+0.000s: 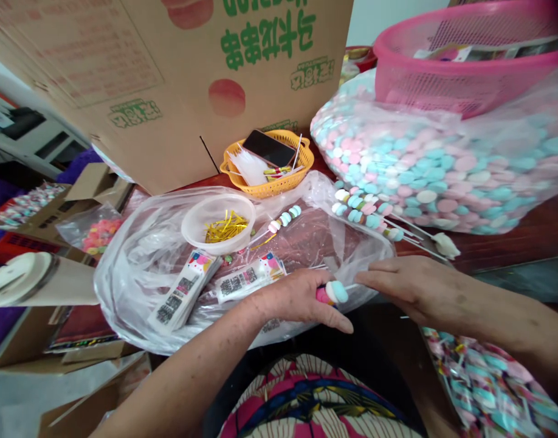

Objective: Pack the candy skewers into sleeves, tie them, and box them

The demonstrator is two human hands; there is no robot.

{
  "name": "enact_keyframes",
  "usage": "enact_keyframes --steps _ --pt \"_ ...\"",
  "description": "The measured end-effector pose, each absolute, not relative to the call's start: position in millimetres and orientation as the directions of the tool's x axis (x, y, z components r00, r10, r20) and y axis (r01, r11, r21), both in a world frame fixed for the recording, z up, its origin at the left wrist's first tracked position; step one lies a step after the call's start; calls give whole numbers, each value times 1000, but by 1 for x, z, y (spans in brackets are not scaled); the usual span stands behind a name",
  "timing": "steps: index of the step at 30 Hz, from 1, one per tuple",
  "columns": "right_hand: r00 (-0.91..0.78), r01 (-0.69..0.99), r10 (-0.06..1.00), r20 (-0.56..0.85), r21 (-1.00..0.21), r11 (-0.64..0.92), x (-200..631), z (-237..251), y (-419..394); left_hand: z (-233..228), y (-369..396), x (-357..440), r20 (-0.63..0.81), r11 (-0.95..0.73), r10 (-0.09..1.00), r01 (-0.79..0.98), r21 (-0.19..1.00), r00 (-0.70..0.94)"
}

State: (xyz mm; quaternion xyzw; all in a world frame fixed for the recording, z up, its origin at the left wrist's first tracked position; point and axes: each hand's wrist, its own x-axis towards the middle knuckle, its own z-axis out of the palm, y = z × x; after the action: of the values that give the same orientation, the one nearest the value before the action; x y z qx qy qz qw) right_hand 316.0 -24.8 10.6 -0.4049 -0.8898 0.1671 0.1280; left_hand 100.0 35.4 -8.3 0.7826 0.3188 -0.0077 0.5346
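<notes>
The left hand (301,298) pinches a candy skewer (332,292) near its stacked pastel discs, fingers closed around it. At three o'clock from it, the right hand (409,283) closes its fingertips on the thin white stick end. The skewer looks light, the stick slender and likely to snap, the discs loose enough to slide; holding the stick beside the candies seems safest. Finished skewers (365,210) lie at one o'clock, a bowl of gold ties (219,224) at ten o'clock

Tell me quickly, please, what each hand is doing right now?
Left hand: closed on a candy skewer.
Right hand: fingers flat, pinching the skewer's stick end.
</notes>
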Motion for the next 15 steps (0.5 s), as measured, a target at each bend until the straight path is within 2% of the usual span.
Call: enact_keyframes --steps 3,6,8,9,10,12,14,15 --pt "-667 647 742 66 -443 621 306 6 -20 -6 39 114 -278 -345 506 486 803 817" --pt "-649 655 761 6 -504 562 306 -2 -18 2 47 109 -236 -262 519 416 871 821" --pt "-605 656 796 27 -551 516 311 -8 -18 9 52 94 -179 -230 577 369 901 797" --pt "-579 648 813 57 -572 502 314 -9 -19 12 55 85 -157 -273 588 378 885 793" --pt "-557 641 826 92 -585 497 317 -10 -20 14 56 76 -162 -344 578 419 841 800" --pt "-535 628 833 142 -592 505 320 -10 -21 16 54 63 -264 -462 563 563 685 783" --pt "-541 637 829 142 -573 515 322 -7 -21 13 49 57 -328 -522 638 704 482 697" --pt "-542 647 830 131 -565 512 322 -5 -21 10 45 56 -294 -549 691 744 381 661"
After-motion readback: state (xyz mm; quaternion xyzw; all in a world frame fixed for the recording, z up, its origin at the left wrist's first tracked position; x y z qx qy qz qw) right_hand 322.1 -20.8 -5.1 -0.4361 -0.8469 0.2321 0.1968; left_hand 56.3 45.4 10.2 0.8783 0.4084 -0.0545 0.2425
